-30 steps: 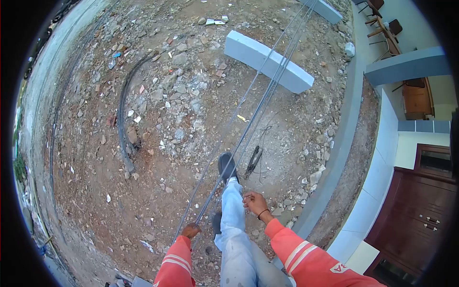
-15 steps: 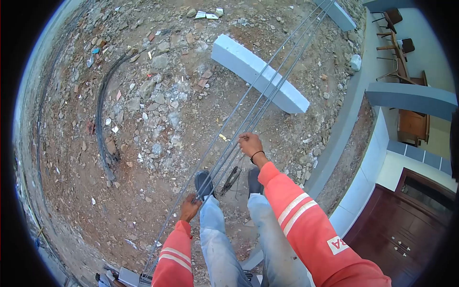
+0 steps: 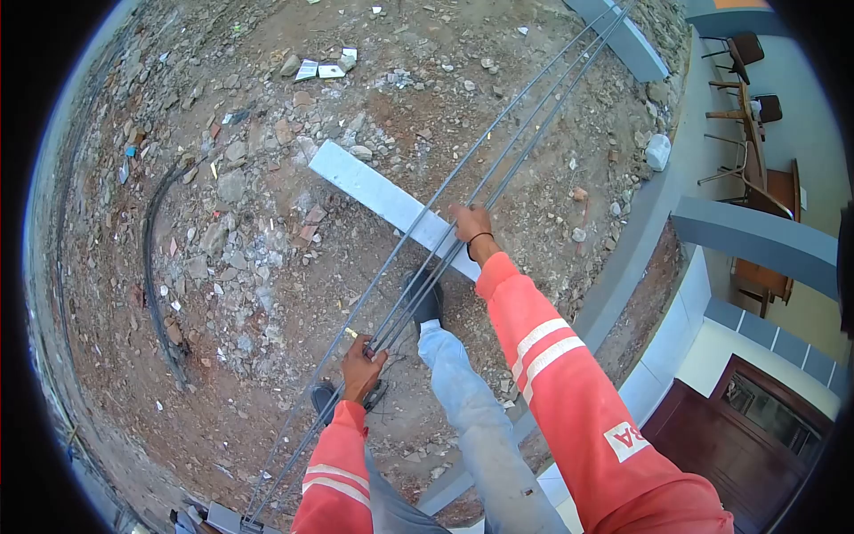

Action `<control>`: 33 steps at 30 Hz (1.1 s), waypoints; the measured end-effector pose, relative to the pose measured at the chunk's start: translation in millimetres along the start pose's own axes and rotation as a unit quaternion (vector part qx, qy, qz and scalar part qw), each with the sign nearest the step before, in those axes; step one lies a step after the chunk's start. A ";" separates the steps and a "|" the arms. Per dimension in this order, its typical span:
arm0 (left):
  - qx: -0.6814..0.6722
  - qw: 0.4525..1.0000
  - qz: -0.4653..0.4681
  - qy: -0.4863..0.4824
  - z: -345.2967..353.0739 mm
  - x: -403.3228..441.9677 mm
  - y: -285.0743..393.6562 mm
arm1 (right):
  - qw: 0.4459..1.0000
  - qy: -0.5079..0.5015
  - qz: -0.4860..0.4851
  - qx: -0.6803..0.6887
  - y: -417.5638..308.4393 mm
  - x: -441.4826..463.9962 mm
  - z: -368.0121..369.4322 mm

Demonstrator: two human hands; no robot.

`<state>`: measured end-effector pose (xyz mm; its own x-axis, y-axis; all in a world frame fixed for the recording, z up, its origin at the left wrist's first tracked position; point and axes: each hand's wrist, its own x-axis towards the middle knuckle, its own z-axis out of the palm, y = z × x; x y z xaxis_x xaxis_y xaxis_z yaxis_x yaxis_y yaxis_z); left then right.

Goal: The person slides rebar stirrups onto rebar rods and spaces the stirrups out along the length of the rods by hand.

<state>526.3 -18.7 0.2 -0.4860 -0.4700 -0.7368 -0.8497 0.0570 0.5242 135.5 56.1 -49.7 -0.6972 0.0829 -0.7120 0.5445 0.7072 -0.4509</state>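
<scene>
Several long, thin steel rods [image 3: 523, 133] run diagonally across the head view, from lower left to upper right, above the rubble ground. My right hand [image 3: 471, 224] is closed on the rods where they cross a pale blue beam [image 3: 378, 192]. Lower down, my left hand [image 3: 361, 368] has its fingers closed at the same bundle; exactly how many rods it grips is hidden. A dark tool-like object [image 3: 377, 393] lies on the ground beside my left hand, partly covered.
A second blue beam [image 3: 623, 40] supports the rods at the top right. A black hose-like strip [image 3: 153, 258] curves over the rubble at left. At right are a low kerb [image 3: 614, 280], a blue-grey pillar [image 3: 756, 236], chairs [image 3: 745, 49] and a dark red door [image 3: 712, 445].
Both hands have moved forward along the rods, and my right foot has stepped up close to the pale blue beam. The dark object on the ground now lies behind, near my left foot.
</scene>
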 end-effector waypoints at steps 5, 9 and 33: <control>-0.194 0.972 -0.098 -0.088 3.0 15.5 -0.5 | 0.941 -0.006 0.041 0.337 -45.3 18.7 -12.0; -0.061 0.983 -0.119 -0.127 -8.4 40.7 32.1 | 0.924 0.070 0.062 0.371 -58.7 11.3 -24.7; 0.066 0.991 0.111 0.024 57.7 117.1 176.2 | 0.921 0.252 -0.002 0.297 -94.4 -97.2 -87.8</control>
<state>307.9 -12.9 -18.3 -0.6566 -0.4747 -0.5861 -0.7436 0.2776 0.6083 111.0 42.9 109.3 -0.7453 0.5035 -0.4370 0.5966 0.2111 -0.7743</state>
